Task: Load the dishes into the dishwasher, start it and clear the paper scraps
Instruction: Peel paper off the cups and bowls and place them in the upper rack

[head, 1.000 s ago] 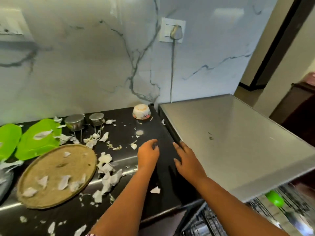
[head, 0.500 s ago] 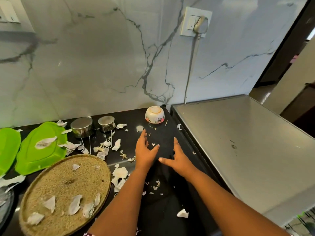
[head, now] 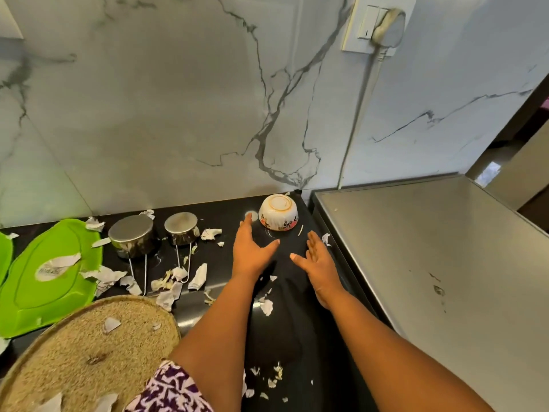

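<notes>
A white flowered bowl (head: 278, 213) lies upside down at the back of the black counter (head: 297, 331), close to the wall. My left hand (head: 251, 249) is stretched flat just left of and below the bowl, fingertips near its side. Spread flat as well, my right hand (head: 318, 258) is below the bowl's right side. Neither hand touches the bowl or holds anything. Torn white paper scraps (head: 166, 281) litter the counter to the left and between my arms. The grey dishwasher top (head: 430, 263) fills the right.
Two upturned steel cups (head: 132, 239) (head: 181, 228) stand left of my hands. A green leaf-shaped plate (head: 44, 281) and a round woven mat (head: 86, 352), both strewn with scraps, lie further left. A cord runs down the marble wall from a socket (head: 377, 25).
Both hands have moved away from me along the counter toward the bowl, with fingers spread flat. The view has shifted closer, so the open dishwasher rack is out of sight.
</notes>
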